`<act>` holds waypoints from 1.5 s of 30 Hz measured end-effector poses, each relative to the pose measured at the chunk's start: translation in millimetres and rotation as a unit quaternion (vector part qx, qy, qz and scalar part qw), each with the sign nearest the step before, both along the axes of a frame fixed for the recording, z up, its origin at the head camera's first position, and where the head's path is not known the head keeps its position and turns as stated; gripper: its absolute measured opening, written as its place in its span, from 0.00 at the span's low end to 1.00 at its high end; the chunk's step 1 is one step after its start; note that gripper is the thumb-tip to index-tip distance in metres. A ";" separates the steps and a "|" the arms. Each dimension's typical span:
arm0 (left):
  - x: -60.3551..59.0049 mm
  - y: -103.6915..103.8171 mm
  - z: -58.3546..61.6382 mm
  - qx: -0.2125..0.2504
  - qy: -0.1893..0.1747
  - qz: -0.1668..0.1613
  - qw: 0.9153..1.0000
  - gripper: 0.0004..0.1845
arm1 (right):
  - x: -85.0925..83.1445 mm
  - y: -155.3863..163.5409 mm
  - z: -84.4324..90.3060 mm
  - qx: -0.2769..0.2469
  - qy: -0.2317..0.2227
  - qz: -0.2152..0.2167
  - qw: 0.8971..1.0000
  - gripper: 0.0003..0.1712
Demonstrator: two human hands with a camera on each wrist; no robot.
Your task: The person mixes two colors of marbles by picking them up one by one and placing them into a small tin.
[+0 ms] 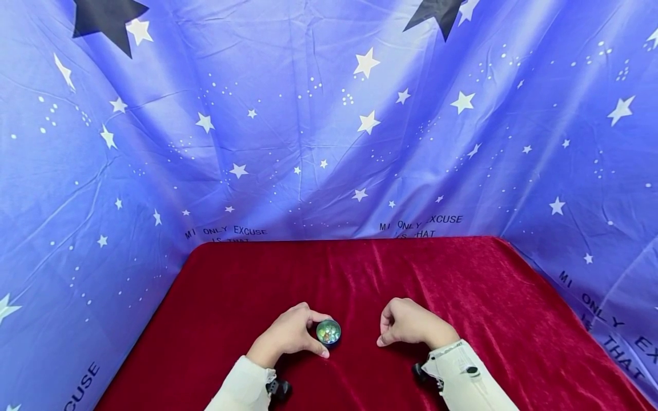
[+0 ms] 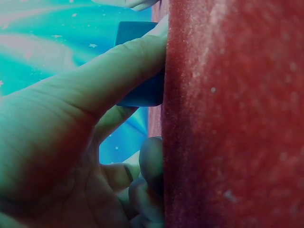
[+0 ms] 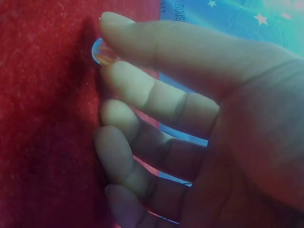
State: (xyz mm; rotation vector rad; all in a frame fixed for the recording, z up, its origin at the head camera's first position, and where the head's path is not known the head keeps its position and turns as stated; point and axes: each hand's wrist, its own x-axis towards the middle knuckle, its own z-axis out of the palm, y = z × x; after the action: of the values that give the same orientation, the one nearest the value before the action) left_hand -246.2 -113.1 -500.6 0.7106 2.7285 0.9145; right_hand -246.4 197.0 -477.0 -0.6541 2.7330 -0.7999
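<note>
Two hands on table: left hand [image 1: 289,334], right hand [image 1: 408,323]. One small round tin [image 1: 328,331] with marbles, count unclear. One marble [image 3: 102,51] at right fingertips. One red cloth [image 1: 462,285]. One starry backdrop [image 1: 308,114].

Both arms are in cream-white long sleeves, left sleeve [image 1: 241,388] and right sleeve [image 1: 470,379], soft-looking fabric that ends right at the wrists. The right cuff has a slightly puckered edge and a small dark oval patch on top. Under each wrist there's a small black camera mount, the left black mount [image 1: 278,389] peeking out below the cuff and the right black mount [image 1: 420,372] tucked beside its cuff. The left hand [image 1: 290,333] and right hand [image 1: 408,322] are bare, no gloves or rings showing.
</note>
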 end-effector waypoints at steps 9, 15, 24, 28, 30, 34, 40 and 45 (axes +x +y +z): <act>0.2 0.0 0.5 0.006 -0.001 -0.003 1.000 0.33 | -1.5 0.5 -1.1 0.005 0.022 0.012 1.000 0.15; 0.4 0.3 2.3 0.009 -0.004 -0.005 1.000 0.32 | -1.6 -0.6 0.9 0.002 0.035 0.013 0.999 0.14; 1.6 -0.1 3.1 0.009 -0.002 -0.004 1.000 0.32 | -3.2 -1.8 0.7 -0.006 0.043 0.013 0.999 0.13; 0.7 0.0 2.8 0.009 -0.003 -0.005 1.000 0.32 | -4.6 -2.0 0.0 -0.012 0.042 0.012 0.999 0.12; 0.2 0.1 2.5 0.008 -0.002 -0.005 1.000 0.33 | -5.3 -2.1 -0.4 -0.014 0.043 0.011 0.999 0.12; 0.3 0.0 2.1 0.007 -0.001 -0.004 1.000 0.33 | -6.1 -2.7 -0.8 -0.019 0.039 0.008 0.999 0.12; 1.5 0.0 3.2 0.008 0.002 -0.006 1.000 0.32 | -5.8 -4.4 -0.4 -0.030 0.039 0.004 0.999 0.12; 1.9 0.0 3.8 0.008 0.003 -0.007 1.000 0.32 | -5.6 -5.5 -0.5 -0.037 0.038 0.001 0.999 0.11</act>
State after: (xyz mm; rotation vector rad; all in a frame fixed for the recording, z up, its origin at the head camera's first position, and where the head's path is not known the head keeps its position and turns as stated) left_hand -244.3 -113.1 -496.8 0.7343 2.7212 0.9344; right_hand -252.0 191.4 -477.4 -0.7161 2.7819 -0.8964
